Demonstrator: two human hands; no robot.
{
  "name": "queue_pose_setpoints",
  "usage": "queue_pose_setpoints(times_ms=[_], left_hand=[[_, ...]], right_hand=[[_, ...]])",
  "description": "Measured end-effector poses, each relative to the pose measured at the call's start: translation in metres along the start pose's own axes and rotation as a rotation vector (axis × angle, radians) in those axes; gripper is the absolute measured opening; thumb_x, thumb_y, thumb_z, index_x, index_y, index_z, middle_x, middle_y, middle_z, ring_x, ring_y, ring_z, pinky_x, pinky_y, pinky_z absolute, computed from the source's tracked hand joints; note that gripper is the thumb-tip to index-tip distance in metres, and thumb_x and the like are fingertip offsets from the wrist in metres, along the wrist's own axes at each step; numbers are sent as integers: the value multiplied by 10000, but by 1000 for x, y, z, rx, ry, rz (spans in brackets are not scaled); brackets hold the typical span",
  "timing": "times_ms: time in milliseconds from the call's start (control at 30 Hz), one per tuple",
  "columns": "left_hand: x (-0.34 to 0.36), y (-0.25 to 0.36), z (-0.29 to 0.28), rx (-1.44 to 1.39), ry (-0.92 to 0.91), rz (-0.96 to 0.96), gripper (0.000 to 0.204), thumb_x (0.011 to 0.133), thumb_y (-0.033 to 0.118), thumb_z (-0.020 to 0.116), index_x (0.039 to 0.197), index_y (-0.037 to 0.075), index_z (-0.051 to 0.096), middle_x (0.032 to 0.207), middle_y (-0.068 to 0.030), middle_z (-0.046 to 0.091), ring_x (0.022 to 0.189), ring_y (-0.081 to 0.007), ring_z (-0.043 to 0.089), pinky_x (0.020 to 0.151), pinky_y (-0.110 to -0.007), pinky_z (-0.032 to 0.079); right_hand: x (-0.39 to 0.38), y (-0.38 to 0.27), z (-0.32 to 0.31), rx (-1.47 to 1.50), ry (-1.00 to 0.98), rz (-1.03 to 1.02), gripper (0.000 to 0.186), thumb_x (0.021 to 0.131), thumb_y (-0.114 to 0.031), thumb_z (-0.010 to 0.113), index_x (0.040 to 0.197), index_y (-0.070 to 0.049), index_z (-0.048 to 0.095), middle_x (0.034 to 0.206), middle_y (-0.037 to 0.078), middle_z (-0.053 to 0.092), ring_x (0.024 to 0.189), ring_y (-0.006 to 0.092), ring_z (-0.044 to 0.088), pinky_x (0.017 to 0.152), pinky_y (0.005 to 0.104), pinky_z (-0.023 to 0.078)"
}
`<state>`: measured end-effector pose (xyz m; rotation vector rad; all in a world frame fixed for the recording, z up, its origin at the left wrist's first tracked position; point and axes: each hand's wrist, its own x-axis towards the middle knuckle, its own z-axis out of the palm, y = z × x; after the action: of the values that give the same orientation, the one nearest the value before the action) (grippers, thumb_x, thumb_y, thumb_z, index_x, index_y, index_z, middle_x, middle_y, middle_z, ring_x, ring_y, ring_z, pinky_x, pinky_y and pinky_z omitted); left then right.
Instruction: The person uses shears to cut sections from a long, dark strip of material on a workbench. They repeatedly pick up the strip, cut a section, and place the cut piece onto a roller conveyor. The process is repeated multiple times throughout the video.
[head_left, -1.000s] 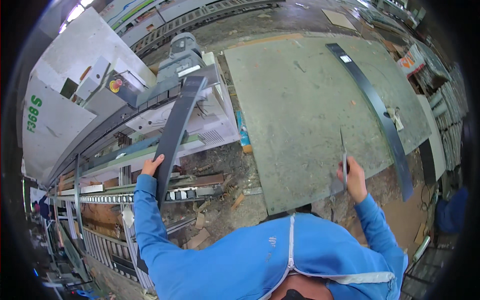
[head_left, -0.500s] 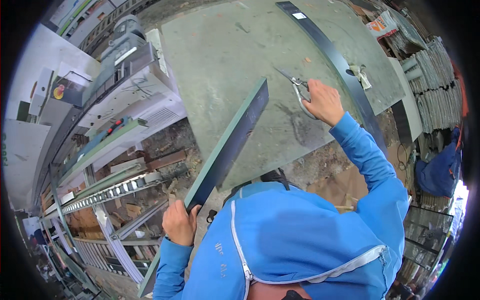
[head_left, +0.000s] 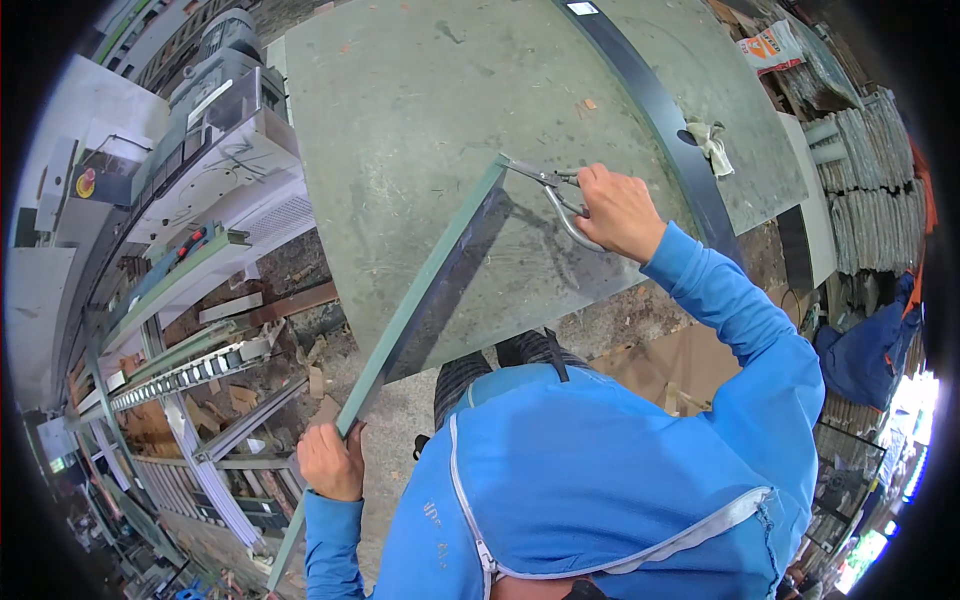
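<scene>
In my left hand (head_left: 331, 462) is a long, narrow metal strip (head_left: 428, 278) with a green edge and a dark face. My fingers wrap round it near its lower part, and it slants up and away over the table (head_left: 400, 90). My right hand (head_left: 620, 210) is closed round the curved metal handles of a pair of hand snips (head_left: 560, 200). The snips' slim jaws point left and meet the strip's far end. Whether the jaws grip that end or only touch it, I cannot tell.
A dark panel strip (head_left: 640, 95) lies along the table's right side, with a crumpled white glove or cloth (head_left: 712, 150) on it. At left stands a grey machine (head_left: 230, 160), with racked profiles (head_left: 190, 370) below. Bundled grey material (head_left: 875, 215) is stacked at right.
My right hand has moved left and brought the snips to the strip's far end. The strip has shifted left with my left hand and turned to show more of its green edge.
</scene>
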<state>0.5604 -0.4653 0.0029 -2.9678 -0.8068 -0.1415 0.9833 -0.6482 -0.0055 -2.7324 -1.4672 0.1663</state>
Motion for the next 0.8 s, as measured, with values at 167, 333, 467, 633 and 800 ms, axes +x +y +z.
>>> queue_pose_setpoints(times_ms=[167, 333, 467, 633, 800], left_hand=[[-4, 10, 4, 2, 3, -24, 322, 746, 283, 672, 774, 35, 469, 680, -118, 423, 600, -296, 445, 538, -373, 339], [-8, 15, 7, 23, -2, -44, 326, 747, 291, 671, 772, 36, 470, 675, -116, 420, 602, -292, 450, 538, -373, 341], [-10, 17, 8, 40, 16, -41, 323, 746, 284, 672, 761, 40, 460, 672, -114, 415, 612, -292, 453, 546, -374, 344], [-10, 18, 8, 40, 18, -39, 327, 744, 282, 674, 746, 44, 450, 676, -114, 414, 620, -293, 455, 553, -375, 344], [-13, 21, 11, 69, 29, -40, 334, 740, 286, 679, 740, 46, 447, 679, -111, 417, 619, -294, 455, 549, -372, 345]], right_hand=[[3, 7, 6, 33, 52, -27, 329, 674, -214, 621, 867, 13, 481, 855, 171, 527, 755, 353, 558, 636, 437, 436], [7, 11, 9, 86, -32, -11, 324, 690, -227, 638, 854, 16, 503, 825, 173, 558, 766, 353, 579, 647, 441, 446], [8, 14, 13, 92, 15, -58, 320, 690, -238, 648, 826, 19, 516, 788, 175, 581, 749, 354, 591, 640, 447, 453], [8, 9, 6, 66, -19, -32, 291, 674, -223, 648, 791, 18, 533, 742, 177, 594, 700, 356, 598, 606, 435, 465], [10, 16, 7, 46, -22, -71, 242, 664, -199, 643, 752, 7, 551, 713, 175, 600, 662, 353, 601, 591, 430, 471]])
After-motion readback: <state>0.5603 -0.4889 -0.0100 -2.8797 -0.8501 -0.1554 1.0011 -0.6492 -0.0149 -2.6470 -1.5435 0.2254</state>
